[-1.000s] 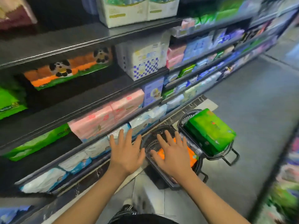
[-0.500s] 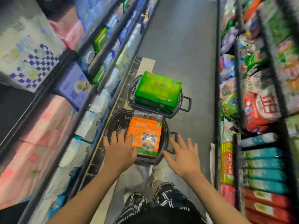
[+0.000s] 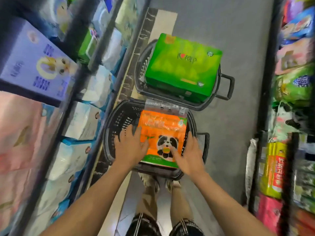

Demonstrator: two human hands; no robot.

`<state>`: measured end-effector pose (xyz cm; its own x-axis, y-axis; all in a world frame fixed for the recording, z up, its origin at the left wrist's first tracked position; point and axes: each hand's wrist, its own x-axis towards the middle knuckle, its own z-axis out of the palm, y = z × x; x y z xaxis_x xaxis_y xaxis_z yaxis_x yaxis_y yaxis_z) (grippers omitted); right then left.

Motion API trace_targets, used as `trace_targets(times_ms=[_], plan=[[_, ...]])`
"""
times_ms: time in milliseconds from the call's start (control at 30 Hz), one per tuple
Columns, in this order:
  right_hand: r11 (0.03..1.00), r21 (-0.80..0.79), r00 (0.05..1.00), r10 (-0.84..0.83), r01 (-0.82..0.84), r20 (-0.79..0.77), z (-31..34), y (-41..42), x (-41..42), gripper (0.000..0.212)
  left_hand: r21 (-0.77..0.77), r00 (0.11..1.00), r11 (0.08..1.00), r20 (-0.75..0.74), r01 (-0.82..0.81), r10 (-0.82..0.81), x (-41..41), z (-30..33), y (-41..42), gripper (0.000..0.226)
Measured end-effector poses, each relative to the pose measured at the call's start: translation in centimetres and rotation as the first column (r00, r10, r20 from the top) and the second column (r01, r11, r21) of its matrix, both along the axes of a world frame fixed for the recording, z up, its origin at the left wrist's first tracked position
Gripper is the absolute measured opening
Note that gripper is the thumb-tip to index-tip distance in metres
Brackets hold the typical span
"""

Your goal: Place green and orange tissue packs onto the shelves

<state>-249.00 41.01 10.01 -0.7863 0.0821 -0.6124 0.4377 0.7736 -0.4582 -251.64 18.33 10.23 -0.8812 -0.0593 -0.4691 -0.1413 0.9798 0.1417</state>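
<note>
An orange pack with a panda picture (image 3: 162,133) lies in the near black basket (image 3: 117,120) on the floor. My left hand (image 3: 130,147) is at the pack's left edge with fingers spread, thumb on the pack. My right hand (image 3: 191,154) is at the pack's right edge, fingers straight along the basket's side, thumb on the panda. A second black basket (image 3: 144,65) just beyond holds a large green pack (image 3: 182,67).
Shelves of tissue and paper packs (image 3: 81,123) run along the left, with a purple box (image 3: 34,65) higher up. Shelves of bagged goods (image 3: 272,169) line the right. The grey aisle floor (image 3: 221,23) stretches ahead. My feet stand just behind the near basket.
The view has swung from the left shelves down onto the baskets. Both hands have come in to the two sides of the orange pack; the right one moved left from the basket's handle.
</note>
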Motion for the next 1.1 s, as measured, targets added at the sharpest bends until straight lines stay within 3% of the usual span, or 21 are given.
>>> trace_targets(times_ms=[100,267,400,500,700,733,833,900,1033,1100], plan=[[0.996,-0.007,0.995,-0.085,0.086,0.053,-6.5,-0.1,-1.3,0.101,0.067,0.994,0.992,0.040,-0.102,0.100,-1.0,-6.6,-0.8,0.072],[0.966,-0.028,0.963,-0.254,0.257,0.086,-14.0,0.3,-2.2,0.105,0.129,0.952,0.951,0.165,-0.280,0.257,-1.9,-14.5,-1.3,0.106],[0.946,0.074,0.947,-0.320,0.316,0.041,-16.7,0.4,-3.0,0.095,0.316,0.867,0.814,0.289,-0.487,0.406,-2.5,-18.0,-1.6,0.120],[0.946,0.044,0.942,-0.324,0.322,0.083,-16.8,-0.4,-3.1,0.072,0.435,0.828,0.706,0.344,-0.559,0.443,-2.5,-18.4,-1.0,0.105],[0.832,-0.196,0.850,-0.478,0.519,0.221,-15.6,-2.0,-3.8,0.112,0.502,0.786,0.605,0.398,-0.618,0.472,-2.6,-15.9,-0.4,0.093],[0.817,-0.236,0.849,-0.484,0.525,0.214,-15.1,-1.9,-3.7,0.110,0.512,0.798,0.612,0.383,-0.602,0.465,-2.5,-15.1,-0.5,0.091],[0.824,-0.303,0.877,-0.460,0.479,0.135,-11.6,-1.2,-3.8,0.072,0.561,0.835,0.622,0.310,-0.546,0.454,-1.9,-11.8,-0.4,0.087],[0.828,-0.337,0.889,-0.452,0.449,0.075,-8.5,-0.9,-4.2,0.057,0.597,0.849,0.615,0.255,-0.515,0.463,-1.7,-8.6,-0.3,0.086],[0.865,-0.332,0.903,-0.423,0.375,-0.081,-1.1,-0.5,-5.8,0.069,0.624,0.856,0.633,0.118,-0.458,0.503,-2.2,-1.4,-0.6,0.084],[0.867,-0.351,0.896,-0.422,0.354,-0.140,2.7,-0.4,-6.2,0.064,0.638,0.842,0.626,0.068,-0.449,0.535,-2.6,2.4,-1.2,0.086]])
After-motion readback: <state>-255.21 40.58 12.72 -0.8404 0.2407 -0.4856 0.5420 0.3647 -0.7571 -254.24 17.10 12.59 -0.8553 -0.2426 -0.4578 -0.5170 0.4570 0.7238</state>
